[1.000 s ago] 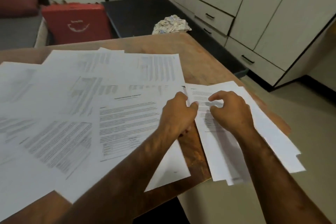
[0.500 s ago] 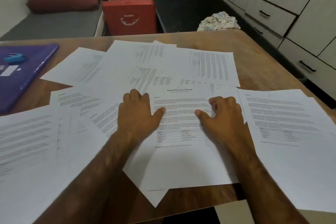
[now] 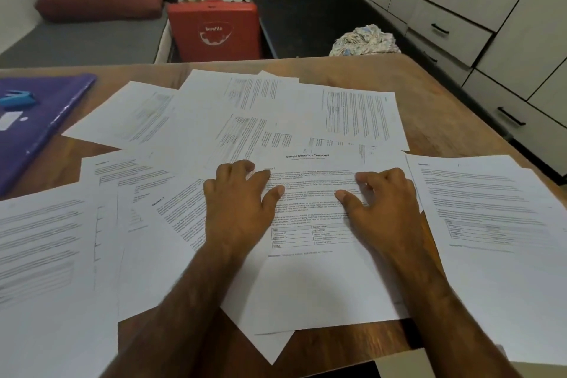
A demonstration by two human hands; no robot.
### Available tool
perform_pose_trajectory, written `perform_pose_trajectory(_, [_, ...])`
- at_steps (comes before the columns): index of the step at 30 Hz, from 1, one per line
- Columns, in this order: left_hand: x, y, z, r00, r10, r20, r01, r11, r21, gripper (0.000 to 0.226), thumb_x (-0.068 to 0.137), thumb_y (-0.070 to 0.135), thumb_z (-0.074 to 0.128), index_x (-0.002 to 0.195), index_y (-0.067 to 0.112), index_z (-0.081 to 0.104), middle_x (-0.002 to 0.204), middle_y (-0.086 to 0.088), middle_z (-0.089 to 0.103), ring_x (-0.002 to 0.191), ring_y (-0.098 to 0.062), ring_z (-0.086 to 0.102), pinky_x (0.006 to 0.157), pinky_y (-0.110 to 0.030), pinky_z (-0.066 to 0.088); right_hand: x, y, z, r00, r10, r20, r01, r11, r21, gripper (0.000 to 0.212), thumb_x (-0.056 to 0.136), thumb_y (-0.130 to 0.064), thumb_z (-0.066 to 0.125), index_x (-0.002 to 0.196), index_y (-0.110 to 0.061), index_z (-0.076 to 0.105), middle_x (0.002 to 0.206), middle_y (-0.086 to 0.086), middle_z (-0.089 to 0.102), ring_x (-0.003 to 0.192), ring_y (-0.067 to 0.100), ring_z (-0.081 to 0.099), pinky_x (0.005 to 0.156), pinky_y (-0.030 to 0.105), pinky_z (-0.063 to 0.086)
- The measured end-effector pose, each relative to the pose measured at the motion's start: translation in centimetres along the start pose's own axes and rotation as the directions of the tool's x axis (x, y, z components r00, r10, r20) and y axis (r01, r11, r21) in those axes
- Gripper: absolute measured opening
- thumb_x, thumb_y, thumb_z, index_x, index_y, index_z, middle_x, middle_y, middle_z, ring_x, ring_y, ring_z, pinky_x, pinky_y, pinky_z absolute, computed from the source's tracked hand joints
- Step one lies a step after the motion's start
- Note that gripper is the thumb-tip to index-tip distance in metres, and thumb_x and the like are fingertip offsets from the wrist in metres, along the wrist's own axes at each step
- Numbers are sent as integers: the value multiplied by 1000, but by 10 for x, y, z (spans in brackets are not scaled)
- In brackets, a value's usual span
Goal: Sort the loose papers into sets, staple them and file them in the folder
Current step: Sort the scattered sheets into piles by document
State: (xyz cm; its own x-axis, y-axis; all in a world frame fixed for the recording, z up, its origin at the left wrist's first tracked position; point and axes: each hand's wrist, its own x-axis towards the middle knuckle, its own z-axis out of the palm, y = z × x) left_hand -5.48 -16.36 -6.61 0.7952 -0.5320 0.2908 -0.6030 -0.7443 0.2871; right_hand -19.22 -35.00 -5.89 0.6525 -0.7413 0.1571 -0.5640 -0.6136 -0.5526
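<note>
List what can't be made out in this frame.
Head view only:
1. Folder: cut off by the left edge. The blue thing on it is blurred, likely a stapler.
2. Far-left sheets: motion blur, text unreadable.
3. Middle sheet: body text too small; left hand and right hand cover parts.
4. Right stack: cut by the right edge; overlap hides the sheet count.

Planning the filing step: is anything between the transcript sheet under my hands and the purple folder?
Yes. Other loose sheets lie spread between the transcript sheet and the purple folder at far left, and a blue stapler lies on top of the folder.
</note>
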Motion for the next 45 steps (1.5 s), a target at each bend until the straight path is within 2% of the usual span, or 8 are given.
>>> perform_pose_trajectory(9, [0,3,-4,999,24,-24,-29,969,-247,42,97,37,68,137,31,58,126,10,66,121,-18,54,96,-32,22,-2,0,-1,1000,7,-7,-7,998,67,51,89,-56,74,131,-26,72,123,-4,59,117,17,50,98,37,45])
perform_pose_trajectory(15, [0,27,-28,978,100,-181,-185,816,-548,29,98,5,65,122,21,65,128,7,60,110,-12,63,87,-32,61,-4,-8,-8,1000,-5,0,5,999,52,55,90,-55,74,138,-31,63,141,0,53,129,22,47,106,40,41])
perform_pose_trajectory(21, [16,52,-53,946,-325,16,135,349,-927,27,91,0,73,105,23,70,113,16,70,96,-10,74,73,-31,64,14,-19,-55,989,118,88,-144,908,394,61,92,-43,76,145,-38,46,141,-7,46,120,14,51,100,40,49])
perform_pose_trajectory(25, [24,76,-43,936,-346,69,159,239,-958,25,92,-4,71,105,18,69,106,13,72,91,-8,75,69,-29,63,25,-14,-98,986,155,63,-167,871,462,45,93,-17,78,131,-35,64,133,-13,55,103,6,52,74,17,47])
perform_pose_trajectory(30, [27,140,-5,950,-291,116,189,237,-953,20,95,-4,65,96,16,67,98,9,71,85,-7,73,62,-18,57,28,5,-135,958,256,-127,-237,960,150,39,94,-18,75,130,-33,69,146,-2,54,111,19,59,97,39,55])
perform_pose_trajectory(34, [18,197,31,960,-181,214,260,287,-922,24,93,1,66,92,25,66,123,-3,68,107,-26,69,80,-39,65,27,34,-154,958,243,-153,-283,891,-355,48,93,-35,73,139,-30,60,158,3,38,142,29,36,113,50,29])
perform_pose_trajectory(39, [4,250,41,967,-151,204,251,458,-853,26,96,1,63,87,24,58,121,0,61,112,-21,61,100,-26,54,30,57,-146,945,325,-20,-298,837,-459,77,84,-45,82,151,-36,46,174,1,6,159,34,0,124,60,11])
perform_pose_trajectory(45, [1,255,41,966,-16,257,197,688,-699,16,99,19,66,107,27,54,135,3,50,119,-17,57,96,-18,50,34,74,-111,855,480,198,-338,804,-489,76,91,-54,72,157,-40,36,175,-1,-6,160,33,-9,125,61,5])
